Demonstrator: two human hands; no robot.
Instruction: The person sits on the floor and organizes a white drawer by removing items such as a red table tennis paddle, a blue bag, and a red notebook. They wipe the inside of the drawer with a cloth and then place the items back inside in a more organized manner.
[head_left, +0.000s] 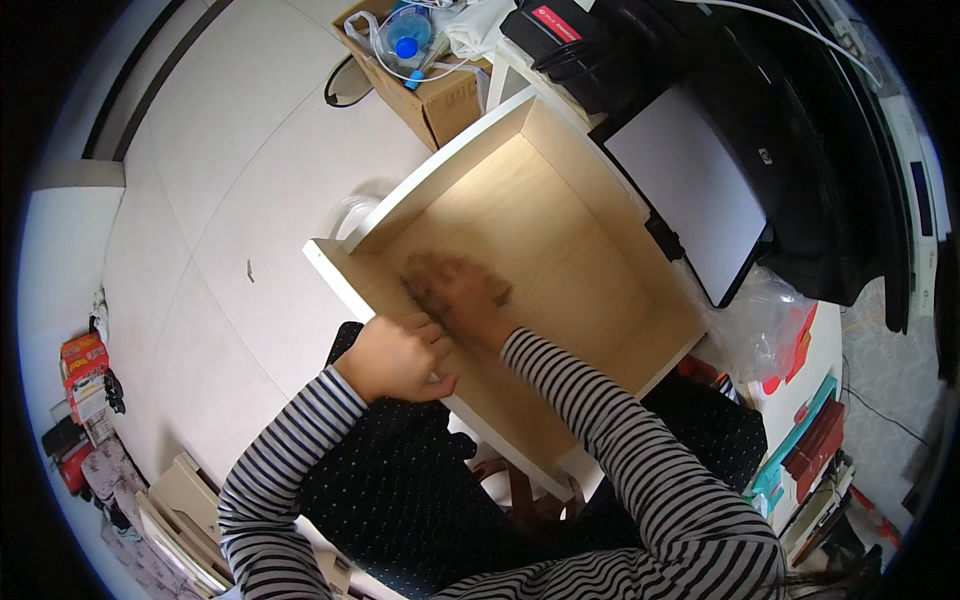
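Before me is a drawer with a pale wood-grain inside and white edges. My left hand is closed over the top edge of its white front panel, thumb on the inner side. Inside the drawer, close to that panel, my right hand presses a brownish cloth down against the wood. The hand and cloth are blurred, and the fingers partly hide the cloth. Nothing else shows inside the drawer.
A black HP printer with white paper in its tray stands at the right. Beyond the drawer is a cardboard box holding a bottle. A clear plastic bag and folders lie right. Dark dotted fabric covers my lap.
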